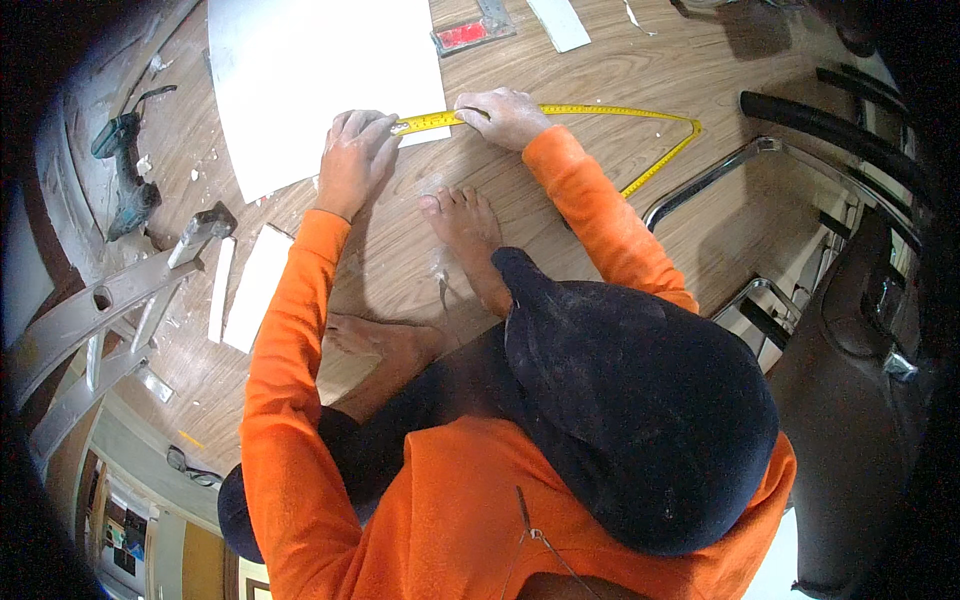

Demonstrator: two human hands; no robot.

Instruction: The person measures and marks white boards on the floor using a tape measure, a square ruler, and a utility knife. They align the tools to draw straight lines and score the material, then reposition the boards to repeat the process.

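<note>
Across the near right corner of a large white sheet [325,75] on the floor lies a yellow tape measure [430,122], its blade pulled out. My left hand [358,150] rests on the sheet's near edge, fingers closed at the tape's metal end. Just past the sheet's right edge, my right hand [505,117] pinches the blade between thumb and fingers. Beyond that hand the blade runs on to the right, folds sharply and comes back toward my right sleeve. The tape's case is hidden. Both hands look dusty.
A teal power tool [130,175] and a metal ladder [90,305] are at the left, near white offcuts [258,285]. A red-and-grey tool [462,37] and a white strip [560,24] lie at the far side. Chrome-framed black chairs [840,125] stand right. My bare feet [465,225] are between my arms.
</note>
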